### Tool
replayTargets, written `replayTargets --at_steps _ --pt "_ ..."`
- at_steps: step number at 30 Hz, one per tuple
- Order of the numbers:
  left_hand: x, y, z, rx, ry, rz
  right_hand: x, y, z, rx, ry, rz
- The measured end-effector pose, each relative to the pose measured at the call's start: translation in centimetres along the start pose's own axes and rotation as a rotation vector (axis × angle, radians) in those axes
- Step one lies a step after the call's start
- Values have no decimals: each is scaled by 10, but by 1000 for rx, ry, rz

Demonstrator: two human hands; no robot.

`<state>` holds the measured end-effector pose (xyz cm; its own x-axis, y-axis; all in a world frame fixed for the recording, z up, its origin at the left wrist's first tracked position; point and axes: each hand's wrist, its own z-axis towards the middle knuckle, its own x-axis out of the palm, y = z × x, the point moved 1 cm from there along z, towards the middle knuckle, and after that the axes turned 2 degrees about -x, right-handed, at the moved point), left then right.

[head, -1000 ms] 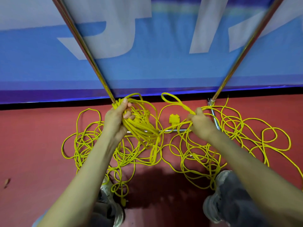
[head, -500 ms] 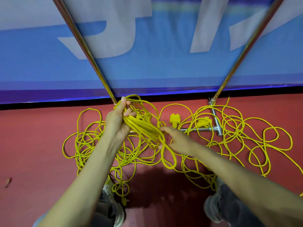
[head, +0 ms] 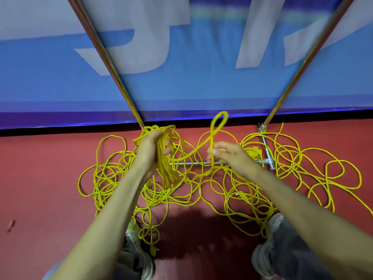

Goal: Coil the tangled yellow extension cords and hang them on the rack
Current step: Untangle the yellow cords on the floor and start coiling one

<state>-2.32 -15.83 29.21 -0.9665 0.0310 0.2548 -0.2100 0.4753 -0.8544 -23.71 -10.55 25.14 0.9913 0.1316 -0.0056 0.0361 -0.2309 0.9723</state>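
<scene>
The left hand clamps the coil, strands hanging straight down. Just right of the coil, the right hand pinches an upright loop, due leftward; tangled cord sprawls below the coil.

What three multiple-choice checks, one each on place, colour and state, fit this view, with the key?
1. The gathered bundle of yellow extension-cord loops hangs from: A the chrome rack bar; B the person's left hand; C a shoe.
2. The smooth floor is: A grey; B green; C red.
3. The person's right hand is: A pinching a raised yellow cord loop; B flat on the floor; C empty, fingers straight.
Key: 1 B, the left hand's fingers curl round the bundle; 2 C, the bare floor reads red; 3 A, thumb and fingers pinch the cord just below the upright loop.
</scene>
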Motion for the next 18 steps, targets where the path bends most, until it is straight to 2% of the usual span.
replayTargets --at_steps 2,4,7,9,12,14,18 --pt "-4 6 4 -1 -62 232 -3 -2 8 120 -138 52" --pt "-9 15 7 3 -155 491 -12 -10 14 136 -253 -139" --pt "-16 26 12 17 -161 758 -31 -13 16 54 -404 -371" --pt "-22 27 16 47 -196 831 -46 -6 15 23 -569 -379" --pt "-32 22 18 63 -261 744 -75 4 11 85 -813 -322" --pt "-35 21 17 64 -220 645 -86 3 6 180 -772 -407" --pt "-21 25 15 115 -116 466 -63 4 7 305 -457 -732"
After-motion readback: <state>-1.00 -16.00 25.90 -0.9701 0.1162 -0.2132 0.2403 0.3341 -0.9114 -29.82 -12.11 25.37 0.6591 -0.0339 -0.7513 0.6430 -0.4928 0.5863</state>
